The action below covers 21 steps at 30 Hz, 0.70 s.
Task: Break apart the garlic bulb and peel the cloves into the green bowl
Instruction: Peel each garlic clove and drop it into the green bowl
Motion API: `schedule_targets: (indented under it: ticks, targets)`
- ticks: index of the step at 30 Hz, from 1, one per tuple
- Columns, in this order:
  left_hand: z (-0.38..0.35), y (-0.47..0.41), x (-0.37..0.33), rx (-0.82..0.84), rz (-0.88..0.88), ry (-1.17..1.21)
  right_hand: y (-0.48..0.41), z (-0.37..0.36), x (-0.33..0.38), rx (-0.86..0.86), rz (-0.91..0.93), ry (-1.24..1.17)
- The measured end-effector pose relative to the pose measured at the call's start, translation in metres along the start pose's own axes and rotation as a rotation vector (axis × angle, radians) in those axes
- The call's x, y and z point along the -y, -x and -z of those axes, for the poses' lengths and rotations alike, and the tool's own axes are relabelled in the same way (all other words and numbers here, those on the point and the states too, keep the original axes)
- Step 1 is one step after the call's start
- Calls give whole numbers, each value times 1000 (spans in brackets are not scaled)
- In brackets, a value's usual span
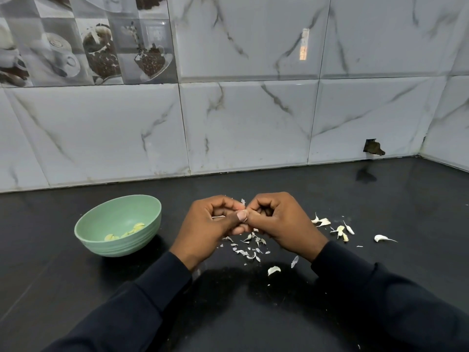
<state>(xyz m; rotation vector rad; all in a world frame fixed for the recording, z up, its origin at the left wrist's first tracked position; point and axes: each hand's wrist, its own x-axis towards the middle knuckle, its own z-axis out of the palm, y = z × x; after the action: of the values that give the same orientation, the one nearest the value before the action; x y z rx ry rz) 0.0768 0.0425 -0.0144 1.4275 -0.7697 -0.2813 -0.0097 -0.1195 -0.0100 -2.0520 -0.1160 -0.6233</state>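
Left hand (212, 226) and right hand (283, 222) pinch a small pale garlic clove (245, 212), light and slippery I reckon, best nipped at its tip.

Everything is being seen through one wide-angle camera worn on the head, being pointed forward and down. The black counter (380, 199) is being looked at from close above, the left hand (210, 224) and right hand (281, 222) being framed near centre, while the tiled wall (253, 123) is being faced beyond.
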Motion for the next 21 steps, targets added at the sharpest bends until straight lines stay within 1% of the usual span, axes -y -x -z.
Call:
schedule_targets:
  ticks: [5, 8, 13, 21]
  targets:
    - [4, 0, -7, 71, 13, 63, -2, 1, 2, 5, -5, -148]
    - [3, -1, -9, 68, -11, -22, -2, 1, 0, 38, -21, -176]
    - [2, -1, -10, 78, -62, -182, 0, -3, 0, 45, -24, -171]
    - [9, 1, -7, 54, -112, -249, -1, -2, -2, -28, -30, -110]
